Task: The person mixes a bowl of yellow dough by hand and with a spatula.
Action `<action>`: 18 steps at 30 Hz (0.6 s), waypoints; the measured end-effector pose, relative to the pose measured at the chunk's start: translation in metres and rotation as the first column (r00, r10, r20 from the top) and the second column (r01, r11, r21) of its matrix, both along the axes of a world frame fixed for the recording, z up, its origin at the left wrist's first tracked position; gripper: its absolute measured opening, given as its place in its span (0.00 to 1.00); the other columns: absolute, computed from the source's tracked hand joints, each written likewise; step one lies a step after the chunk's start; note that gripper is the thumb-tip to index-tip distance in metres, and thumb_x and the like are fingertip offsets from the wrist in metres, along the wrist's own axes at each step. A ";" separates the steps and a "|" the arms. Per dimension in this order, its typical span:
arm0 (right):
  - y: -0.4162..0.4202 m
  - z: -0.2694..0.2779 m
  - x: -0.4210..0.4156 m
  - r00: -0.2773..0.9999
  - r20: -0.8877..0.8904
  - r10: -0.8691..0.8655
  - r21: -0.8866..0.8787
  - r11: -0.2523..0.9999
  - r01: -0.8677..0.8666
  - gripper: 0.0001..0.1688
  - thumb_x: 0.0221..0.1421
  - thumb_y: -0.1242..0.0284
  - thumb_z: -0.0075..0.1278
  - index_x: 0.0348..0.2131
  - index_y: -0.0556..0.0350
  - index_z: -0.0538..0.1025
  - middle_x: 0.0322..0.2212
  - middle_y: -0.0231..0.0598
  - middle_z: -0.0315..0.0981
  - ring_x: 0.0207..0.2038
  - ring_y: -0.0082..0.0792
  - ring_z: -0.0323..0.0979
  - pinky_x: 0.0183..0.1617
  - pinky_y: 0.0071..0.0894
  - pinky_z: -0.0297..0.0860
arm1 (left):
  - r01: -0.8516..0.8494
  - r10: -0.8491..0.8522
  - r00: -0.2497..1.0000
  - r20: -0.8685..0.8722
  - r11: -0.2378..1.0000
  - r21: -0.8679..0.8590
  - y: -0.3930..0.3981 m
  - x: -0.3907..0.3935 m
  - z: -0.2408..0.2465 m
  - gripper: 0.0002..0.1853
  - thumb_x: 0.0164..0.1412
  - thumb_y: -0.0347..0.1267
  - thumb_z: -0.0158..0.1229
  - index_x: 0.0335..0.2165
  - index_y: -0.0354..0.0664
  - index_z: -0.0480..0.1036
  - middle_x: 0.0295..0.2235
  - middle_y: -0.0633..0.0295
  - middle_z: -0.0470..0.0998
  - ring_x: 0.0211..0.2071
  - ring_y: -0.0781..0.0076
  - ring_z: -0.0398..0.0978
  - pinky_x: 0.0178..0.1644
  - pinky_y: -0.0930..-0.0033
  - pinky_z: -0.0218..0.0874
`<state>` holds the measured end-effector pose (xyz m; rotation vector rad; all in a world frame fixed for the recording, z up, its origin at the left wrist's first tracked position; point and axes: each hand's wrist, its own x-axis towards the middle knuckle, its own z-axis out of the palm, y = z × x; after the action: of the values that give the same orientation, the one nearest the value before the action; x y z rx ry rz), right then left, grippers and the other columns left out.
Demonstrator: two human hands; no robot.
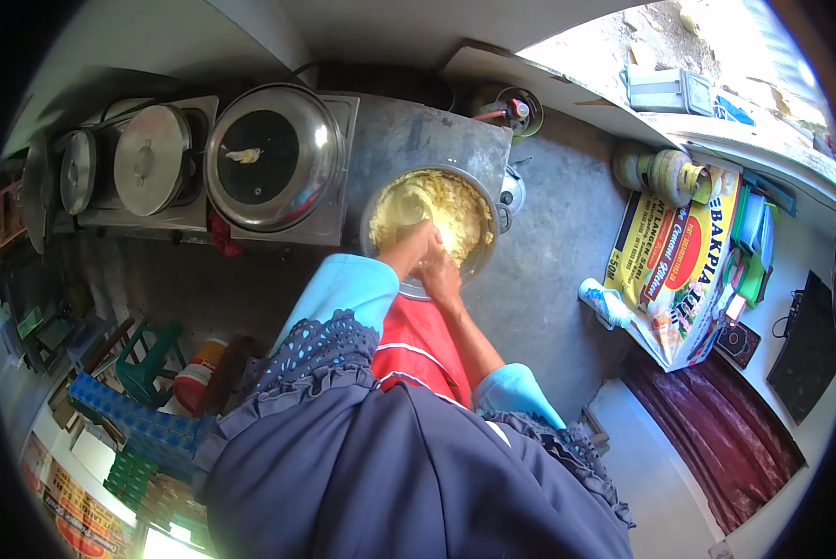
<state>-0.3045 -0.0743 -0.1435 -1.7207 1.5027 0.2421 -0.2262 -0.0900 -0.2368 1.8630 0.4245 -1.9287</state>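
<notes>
A round metal pot (498, 241) with side handles stands before me, holding a yellow, crumbly mash (460, 192). My left hand (419, 241) and my right hand (440, 274) are closed one against the other above the near part of the pot. Both grip what looks like the handle of a stirring paddle (418, 202). Its end is coated in mash, and most of the handle is hidden by my fingers.
Left of the pot, a large pan with a domed glass lid (257, 157) and lidded pots (149, 161) sit on stoves. A kettle (513, 190) stands just beyond the pot's right side. Gas cylinders (659, 175) and a printed carton (676, 265) are farther right; a green stool (149, 363) is at left.
</notes>
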 end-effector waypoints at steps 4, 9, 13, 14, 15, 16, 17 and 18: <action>-0.038 0.040 0.004 0.939 -0.122 0.321 -0.049 0.943 -0.328 0.23 0.44 0.74 0.47 0.43 0.55 0.67 0.24 0.56 0.73 0.30 0.53 0.73 0.32 0.49 0.69 | -0.268 0.209 0.907 -0.365 0.956 -0.120 -0.009 0.012 0.040 0.12 0.44 0.37 0.53 0.16 0.39 0.67 0.15 0.59 0.70 0.19 0.66 0.67 0.25 0.64 0.60; -0.016 0.080 0.051 0.698 -0.225 0.680 -0.141 0.686 -0.714 0.15 0.42 0.75 0.47 0.34 0.59 0.71 0.22 0.45 0.73 0.29 0.42 0.75 0.26 0.40 0.69 | -0.729 0.394 0.492 -0.776 0.674 -0.121 0.065 0.025 0.000 0.13 0.52 0.38 0.47 0.24 0.39 0.70 0.22 0.57 0.74 0.26 0.61 0.72 0.36 0.62 0.63; -0.014 0.036 0.063 0.696 -0.329 0.638 -0.126 0.701 -0.702 0.14 0.39 0.73 0.49 0.31 0.60 0.73 0.23 0.43 0.73 0.27 0.39 0.75 0.24 0.36 0.70 | -0.668 0.337 0.557 -0.759 0.725 -0.168 0.041 0.034 0.009 0.14 0.53 0.36 0.44 0.24 0.38 0.71 0.22 0.57 0.74 0.25 0.65 0.71 0.35 0.65 0.62; -0.024 0.031 0.062 0.744 -0.295 0.600 -0.140 0.743 -0.655 0.10 0.39 0.73 0.48 0.26 0.60 0.74 0.22 0.45 0.74 0.26 0.39 0.75 0.23 0.38 0.70 | -0.638 0.310 0.595 -0.742 0.743 -0.201 0.036 0.035 0.009 0.14 0.54 0.36 0.44 0.23 0.37 0.70 0.22 0.58 0.74 0.24 0.67 0.71 0.34 0.67 0.62; -0.039 0.034 0.065 0.777 -0.226 0.588 -0.023 0.794 -0.607 0.09 0.41 0.73 0.47 0.24 0.61 0.74 0.22 0.50 0.74 0.27 0.40 0.76 0.24 0.40 0.70 | -0.607 0.278 0.633 -0.723 0.757 -0.241 0.030 0.038 0.007 0.15 0.54 0.36 0.43 0.22 0.37 0.70 0.21 0.58 0.74 0.23 0.68 0.71 0.33 0.68 0.62; -0.044 0.029 0.061 0.816 -0.235 0.528 -0.006 0.839 -0.545 0.10 0.42 0.73 0.47 0.26 0.61 0.74 0.22 0.52 0.74 0.28 0.42 0.76 0.25 0.42 0.70 | -0.571 0.241 0.669 -0.703 0.772 -0.280 0.023 0.039 0.006 0.15 0.54 0.36 0.43 0.21 0.37 0.70 0.20 0.58 0.74 0.23 0.69 0.70 0.32 0.69 0.61; -0.046 0.026 0.056 0.851 -0.247 0.463 0.010 0.880 -0.475 0.11 0.43 0.72 0.47 0.27 0.62 0.74 0.23 0.54 0.74 0.29 0.44 0.76 0.26 0.44 0.70 | -0.530 0.198 0.704 -0.682 0.786 -0.319 0.018 0.038 0.005 0.16 0.54 0.36 0.43 0.20 0.37 0.70 0.20 0.59 0.74 0.22 0.71 0.70 0.31 0.70 0.61; -0.045 0.023 0.050 0.886 -0.201 0.417 -0.008 0.904 -0.427 0.12 0.43 0.71 0.47 0.28 0.61 0.74 0.23 0.54 0.74 0.29 0.46 0.75 0.28 0.45 0.70 | -0.459 0.180 0.756 -0.629 0.831 -0.313 0.017 0.036 -0.006 0.15 0.54 0.36 0.43 0.21 0.37 0.70 0.22 0.59 0.74 0.23 0.71 0.70 0.31 0.70 0.62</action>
<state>-0.2550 -0.1197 -0.1204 -2.1078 1.2555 0.6199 -0.1904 -0.0728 -0.2424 0.8104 0.4013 -2.0793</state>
